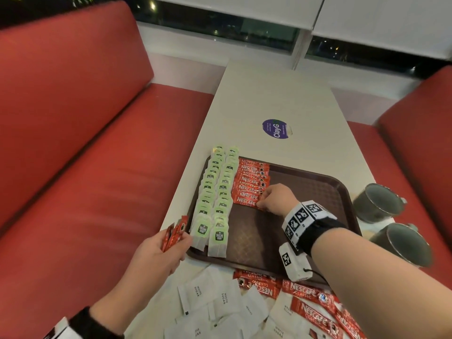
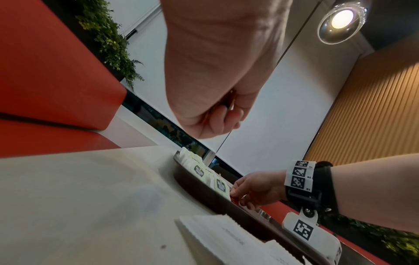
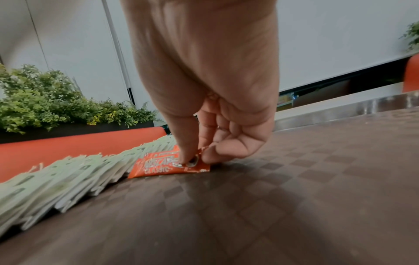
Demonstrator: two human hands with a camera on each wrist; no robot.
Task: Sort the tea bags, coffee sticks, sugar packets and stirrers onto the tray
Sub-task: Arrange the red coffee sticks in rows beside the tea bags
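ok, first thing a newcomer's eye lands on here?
The brown tray: two neat rows of green tea bags along its left side, a red coffee stick row beside them. The right hand pinches the nearest stick; the left hand grips spare sticks.

The brown tray (image 1: 315, 189) lies bare across its right half and near middle. Tea bags (image 1: 215, 192) and coffee sticks (image 1: 252, 182) fill its left side. Two metal cups (image 1: 378, 204) flank its right rim; loose sugar packets (image 1: 220, 304) crowd the desk (image 1: 269, 99) along its near edge.

One tray (image 1: 342, 189), two tea-bag rows (image 1: 215, 192) — two metal cups (image 1: 378, 203)
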